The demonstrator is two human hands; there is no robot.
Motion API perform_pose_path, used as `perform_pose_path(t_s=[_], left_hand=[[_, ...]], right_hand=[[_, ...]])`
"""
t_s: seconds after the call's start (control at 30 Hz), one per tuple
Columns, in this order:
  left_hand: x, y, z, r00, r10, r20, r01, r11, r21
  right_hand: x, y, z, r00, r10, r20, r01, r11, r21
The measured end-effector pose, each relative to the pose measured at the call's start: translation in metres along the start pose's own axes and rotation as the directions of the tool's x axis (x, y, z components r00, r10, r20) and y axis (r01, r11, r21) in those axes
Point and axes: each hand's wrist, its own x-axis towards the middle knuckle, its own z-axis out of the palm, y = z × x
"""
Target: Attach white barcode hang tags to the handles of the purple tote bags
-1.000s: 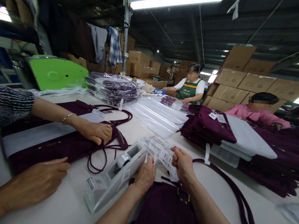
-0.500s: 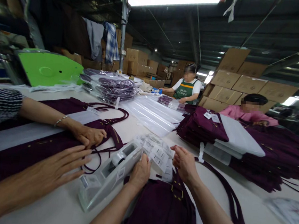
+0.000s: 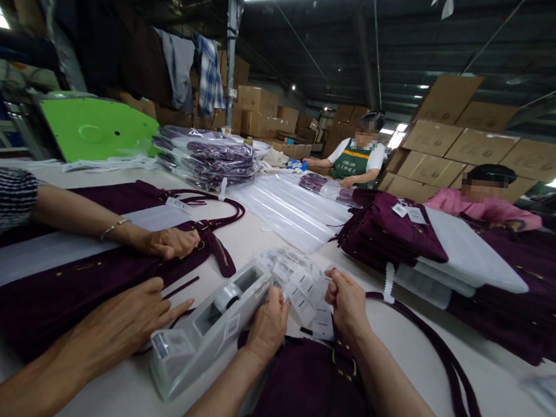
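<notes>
My left hand (image 3: 266, 323) is closed in a pinch beside a grey tape dispenser (image 3: 174, 358), at the near edge of a loose pile of white printed tags (image 3: 303, 288). To its right, my right hand (image 3: 348, 299) is also closed, fingertips pressed together at the pile's right side. Whatever either pinch holds is too small to make out. Below both hands lies a dark purple bag (image 3: 315, 393) with gold-coloured hardware; its long strap (image 3: 440, 352) curves off to the right.
At left, a co-worker's hands (image 3: 170, 243) work on another purple bag (image 3: 32, 291). Bagged purple goods (image 3: 209, 157) and clear plastic sheets (image 3: 287, 209) lie farther back. A stack of purple bags (image 3: 392, 235) stands at right. Two other people are across the table.
The view has shifted slightly. My hands stay pinched by the tags. The co-worker's nearer hand has gone from spread fingers to a pointing finger near a thin purple cord.
</notes>
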Motion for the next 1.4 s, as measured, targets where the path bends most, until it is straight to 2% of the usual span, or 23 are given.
perform_pose_path(t_s=[0.13,0.33,0.6,0.7,0.77,0.87,0.93,1.0,1.07,1.13,1.23,1.33,1.4], left_hand=[[-0.001,0.000,0.000,1.000,-0.004,-0.005,0.004,1.000,-0.026],[-0.001,0.002,-0.002,1.000,-0.003,0.004,0.003,1.000,0.003],[0.005,-0.002,-0.002,0.999,0.008,0.043,-0.010,0.999,0.051],[0.000,-0.005,-0.008,0.988,0.138,0.073,-0.143,0.987,0.068],[-0.008,-0.002,-0.016,0.970,0.222,0.095,-0.236,0.956,0.173],[-0.024,0.017,-0.035,0.963,0.251,0.100,-0.270,0.877,0.396],[-0.036,0.041,-0.047,0.939,0.327,0.107,-0.341,0.841,0.421],[-0.050,0.071,-0.055,0.885,0.438,0.157,-0.465,0.839,0.281],[-0.065,0.097,-0.054,0.838,0.495,0.229,-0.518,0.854,0.051],[-0.081,0.114,-0.045,0.811,0.497,0.310,-0.478,0.867,-0.139],[-0.101,0.121,-0.023,0.794,0.451,0.408,-0.346,0.887,-0.307],[-0.112,0.117,-0.003,0.796,0.336,0.504,-0.095,0.891,-0.444],[-0.115,0.114,0.003,0.805,0.252,0.536,0.044,0.877,-0.478]], right_hand=[[0.017,-0.015,-0.003,0.993,-0.014,-0.113,0.021,0.998,0.060],[0.012,-0.038,-0.013,0.992,-0.020,-0.127,0.031,0.996,0.087],[-0.038,-0.072,-0.052,0.989,-0.066,-0.131,0.081,0.990,0.117],[-0.066,-0.076,-0.070,0.989,-0.070,-0.133,0.084,0.991,0.103],[-0.084,-0.077,-0.079,0.988,-0.077,-0.132,0.091,0.990,0.106],[-0.107,-0.077,-0.089,0.986,-0.090,-0.139,0.106,0.988,0.108],[-0.120,-0.076,-0.093,0.983,-0.101,-0.152,0.120,0.986,0.118],[-0.131,-0.075,-0.096,0.981,-0.111,-0.157,0.133,0.982,0.136],[-0.141,-0.073,-0.099,0.981,-0.121,-0.152,0.145,0.977,0.158],[-0.152,-0.070,-0.104,0.982,-0.122,-0.147,0.148,0.972,0.181],[-0.165,-0.066,-0.114,0.980,-0.114,-0.162,0.147,0.968,0.205],[-0.174,-0.064,-0.130,0.974,-0.105,-0.199,0.149,0.965,0.218],[-0.178,-0.061,-0.141,0.966,-0.111,-0.232,0.160,0.966,0.202]])
